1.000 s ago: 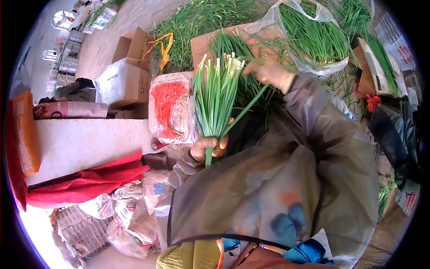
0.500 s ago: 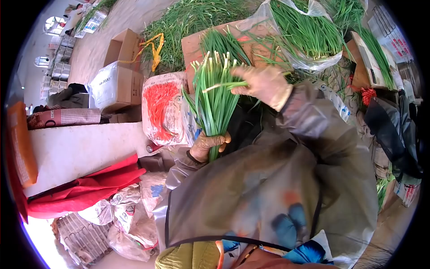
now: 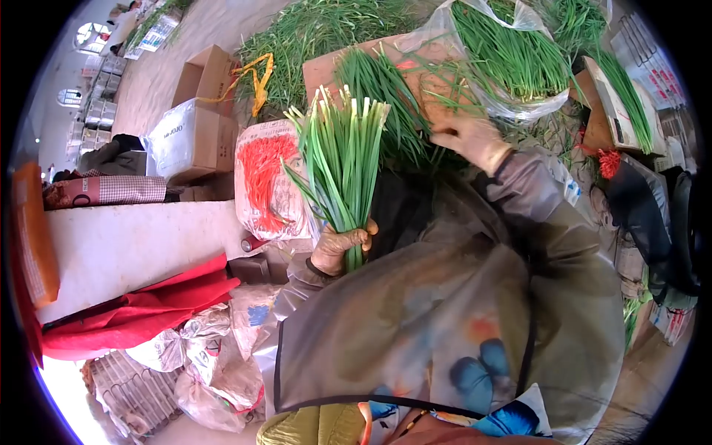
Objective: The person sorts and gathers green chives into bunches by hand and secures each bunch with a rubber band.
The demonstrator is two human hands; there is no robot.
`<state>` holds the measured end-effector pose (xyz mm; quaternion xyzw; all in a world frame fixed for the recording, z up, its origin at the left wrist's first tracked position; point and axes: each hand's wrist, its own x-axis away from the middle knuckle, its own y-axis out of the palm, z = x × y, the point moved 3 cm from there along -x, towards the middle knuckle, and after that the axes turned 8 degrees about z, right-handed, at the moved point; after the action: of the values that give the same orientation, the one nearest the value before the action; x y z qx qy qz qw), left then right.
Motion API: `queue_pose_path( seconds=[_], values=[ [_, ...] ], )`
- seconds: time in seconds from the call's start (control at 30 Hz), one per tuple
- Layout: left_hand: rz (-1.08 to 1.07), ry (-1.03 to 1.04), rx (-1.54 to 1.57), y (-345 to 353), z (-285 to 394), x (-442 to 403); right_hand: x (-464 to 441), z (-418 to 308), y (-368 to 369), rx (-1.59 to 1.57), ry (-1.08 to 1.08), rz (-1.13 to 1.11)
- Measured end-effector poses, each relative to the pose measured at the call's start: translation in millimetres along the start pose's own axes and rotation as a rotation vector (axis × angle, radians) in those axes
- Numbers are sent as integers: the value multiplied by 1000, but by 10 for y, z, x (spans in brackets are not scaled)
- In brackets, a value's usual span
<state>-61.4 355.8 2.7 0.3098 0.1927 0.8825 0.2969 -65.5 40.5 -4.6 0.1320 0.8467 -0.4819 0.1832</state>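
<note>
My left hand [image 3: 337, 251], in a soiled thin glove, is wrapped round the lower part of a bunch of garlic chives [image 3: 343, 163]. The bunch fans out away from me, its pale cut ends at the top. My right hand [image 3: 475, 141], gloved too, is over the near right edge of a cardboard sheet [image 3: 437, 107]. Its fingers stretch to the left and look slightly apart, with no stalk visible in them. Just left of these fingers lies a loose heap of chives [image 3: 382, 81] on the cardboard.
A clear plastic bag [image 3: 552, 104] of chives lies beyond my right hand. Red ties [image 3: 263, 178] rest on a packed sack at left, near a cardboard box [image 3: 211, 141] and a white tabletop [image 3: 141, 241]. Loose greens [image 3: 319, 41] cover the floor ahead.
My right hand has moved right, away from the bunch, and the few stalks it held no longer show in it. The bunch in my left hand has shifted slightly left.
</note>
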Motion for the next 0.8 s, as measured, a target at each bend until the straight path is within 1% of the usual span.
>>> queue_pose_path(
  seconds=[0.07, 0.13, 0.2, 0.27, 0.33, 0.4, 0.43, 0.47, 0.53, 0.6, 0.67, 0.7, 0.77, 0.8],
  values=[
    [17, 21, -80, 62, -18, -23, -272, -514, 36, -605, 681, -284],
    [16, -13, -106, 53, -84, -30, -366, -601, 236, -903, 733, -198],
    [52, -20, -70, 85, -108, -18, -407, -576, 244, -901, 687, -172],
    [46, -30, -24, 58, -97, -11, -367, -543, 179, -900, 835, -330],
    [27, -69, 72, 26, -123, 21, -303, -440, 165, -825, 777, -351],
    [41, -62, 71, -7, -130, -6, -269, -367, 47, -627, 648, -232],
    [-2, -72, 62, -58, -154, -24, -238, -349, -18, -774, 713, -125],
    [-46, -79, 52, -103, -182, -46, -209, -148, 0, -755, 793, -157],
    [-58, -66, 58, -147, -202, -63, -186, 268, -28, -766, 592, 92],
    [-80, -58, 55, -148, -165, -60, -158, 689, -350, 223, 312, 219],
    [-71, -40, 82, -111, -121, -35, -69, 1229, -461, 715, 407, -161],
    [-49, -20, 64, -100, -95, -43, -41, 1188, -474, 781, 525, -223],
    [6, 17, 7, -19, 7, -73, -17, 894, -442, 734, 607, -208],
    [23, 70, -29, 78, 87, -95, 19, 706, -249, 356, 508, -182]
  ],
)
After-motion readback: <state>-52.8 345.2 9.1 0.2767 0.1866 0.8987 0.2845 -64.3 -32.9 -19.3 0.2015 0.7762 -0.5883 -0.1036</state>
